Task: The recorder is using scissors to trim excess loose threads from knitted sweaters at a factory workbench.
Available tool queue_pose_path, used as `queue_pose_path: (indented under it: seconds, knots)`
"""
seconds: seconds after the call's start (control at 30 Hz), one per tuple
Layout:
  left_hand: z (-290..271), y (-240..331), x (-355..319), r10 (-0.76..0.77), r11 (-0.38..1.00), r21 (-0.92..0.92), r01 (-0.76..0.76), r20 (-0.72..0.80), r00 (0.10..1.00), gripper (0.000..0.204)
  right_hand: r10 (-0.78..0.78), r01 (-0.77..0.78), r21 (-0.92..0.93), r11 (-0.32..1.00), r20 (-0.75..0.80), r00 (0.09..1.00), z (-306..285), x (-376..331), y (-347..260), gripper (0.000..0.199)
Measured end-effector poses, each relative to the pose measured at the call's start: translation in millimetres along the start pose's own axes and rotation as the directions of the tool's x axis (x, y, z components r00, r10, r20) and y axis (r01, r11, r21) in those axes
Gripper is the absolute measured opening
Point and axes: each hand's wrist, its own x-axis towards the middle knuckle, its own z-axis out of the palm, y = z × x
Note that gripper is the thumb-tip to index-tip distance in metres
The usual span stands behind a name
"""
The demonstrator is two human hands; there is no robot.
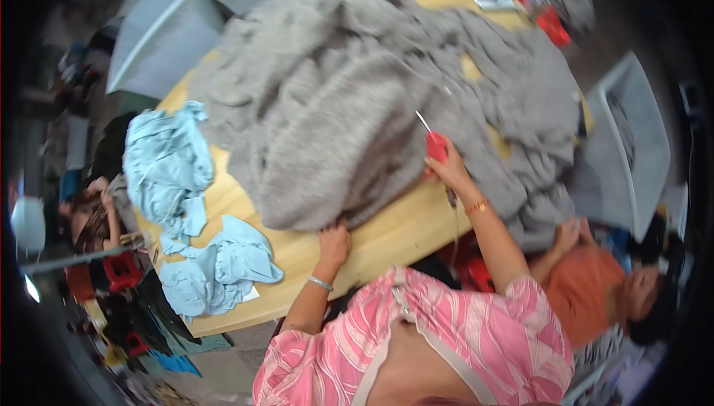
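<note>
A large heap of grey knit fabric covers most of the wooden table. My left hand is at its near edge, fingers closed on the cloth, their tips hidden by it. Over the right part of the heap, my right hand grips a red-handled tool. A thin pointed metal tip sticks out of the handle, away from me; the exact kind of tool cannot be made out. A thin cord hangs below that hand.
Light blue garments lie along the left side of the wooden table. Pale plastic bins stand at the back left, and another bin is at the right. A person in orange sits close on my right, hands at the grey fabric.
</note>
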Motion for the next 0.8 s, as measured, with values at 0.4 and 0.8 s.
queue_pose_path:
  seconds: [0.4, 0.8]
  knots:
    - [-176.7, 10.7, -19.2, 0.128, 0.448, -0.667, 0.595, 0.706, 0.696, 0.047, 0.029, -0.014, -0.120, 0.993, 0.125, 0.992, -116.9, -66.6, -91.8, 0.020]
    - [-102.3, -100.7, 47.6, -0.467, -0.066, -0.759, 0.647, 0.597, 0.653, 0.036, -0.304, 0.202, -0.770, 0.605, 0.011, 0.953, -46.7, 71.8, -177.5, 0.026]
